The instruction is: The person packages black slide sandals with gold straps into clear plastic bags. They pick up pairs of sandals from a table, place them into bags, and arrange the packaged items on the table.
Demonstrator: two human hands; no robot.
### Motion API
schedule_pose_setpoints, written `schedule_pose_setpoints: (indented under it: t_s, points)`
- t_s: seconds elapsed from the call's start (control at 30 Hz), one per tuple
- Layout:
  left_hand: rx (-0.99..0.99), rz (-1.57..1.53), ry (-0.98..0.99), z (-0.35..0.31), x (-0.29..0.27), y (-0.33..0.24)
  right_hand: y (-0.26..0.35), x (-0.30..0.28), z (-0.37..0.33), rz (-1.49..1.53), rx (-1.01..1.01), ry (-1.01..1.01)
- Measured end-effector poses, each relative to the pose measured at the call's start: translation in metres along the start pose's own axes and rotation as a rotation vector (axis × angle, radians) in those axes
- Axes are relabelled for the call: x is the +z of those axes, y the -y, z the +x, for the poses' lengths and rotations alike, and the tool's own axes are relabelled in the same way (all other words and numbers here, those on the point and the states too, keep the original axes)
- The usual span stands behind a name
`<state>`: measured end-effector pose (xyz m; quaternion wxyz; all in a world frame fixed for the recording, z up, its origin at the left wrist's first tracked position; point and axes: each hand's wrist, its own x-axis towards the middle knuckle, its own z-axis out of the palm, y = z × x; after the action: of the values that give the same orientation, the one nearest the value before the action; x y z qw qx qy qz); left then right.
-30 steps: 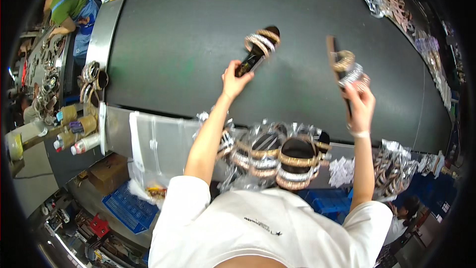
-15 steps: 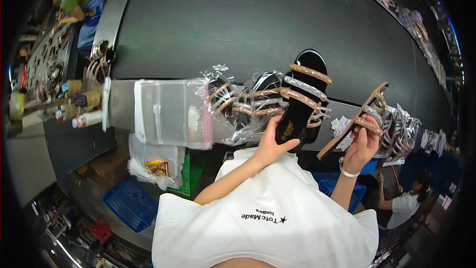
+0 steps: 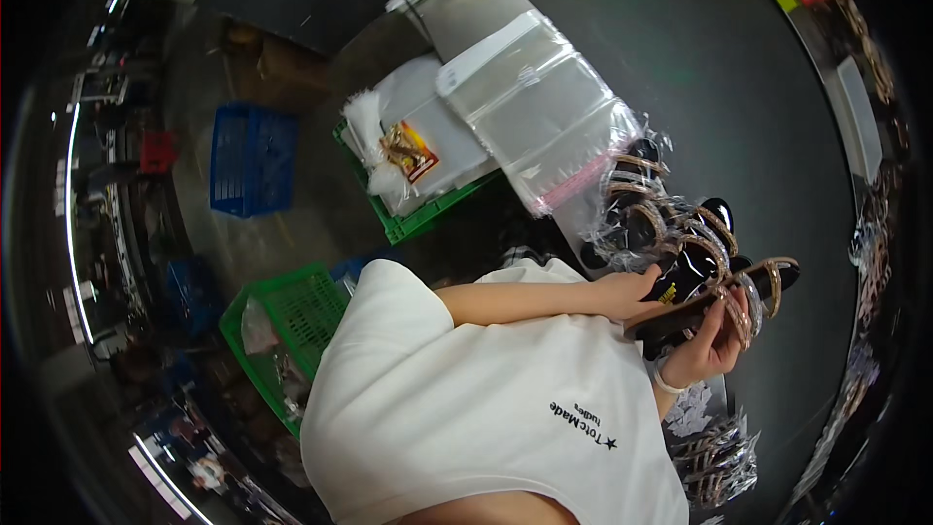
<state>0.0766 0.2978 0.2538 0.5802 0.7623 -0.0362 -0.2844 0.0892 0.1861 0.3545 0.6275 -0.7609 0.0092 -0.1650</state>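
My left hand (image 3: 630,294) is closed on the heel end of a black strappy sandal (image 3: 692,270), whose straps glitter gold and silver. Right beside it, my right hand (image 3: 711,345) grips a second, similar sandal (image 3: 777,279) by its straps, fingers wrapped over them. This second sandal lies across part of the first, so I cannot tell whether they touch. Several more sandals in clear plastic (image 3: 630,209) lie just beyond my left hand.
A stack of clear plastic bags (image 3: 535,87) lies along the dark table (image 3: 719,68). Below it, a green crate (image 3: 432,214) holds more bags. A blue basket (image 3: 253,160) and a green basket (image 3: 282,306) stand at left. Wrapped sandals (image 3: 719,462) lie by my right wrist.
My view has swung round, with the floor and baskets at left now showing more. My right hand has brought its sandal over to the one in my left hand.
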Motion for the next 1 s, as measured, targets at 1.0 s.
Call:
schedule_pose_setpoints:
  t_s: [1.0]
  points:
    - [-0.172,0.349,-1.129,-0.118,-0.233,0.312,-0.098,0.086,0.015,-0.802,-0.275,0.161]
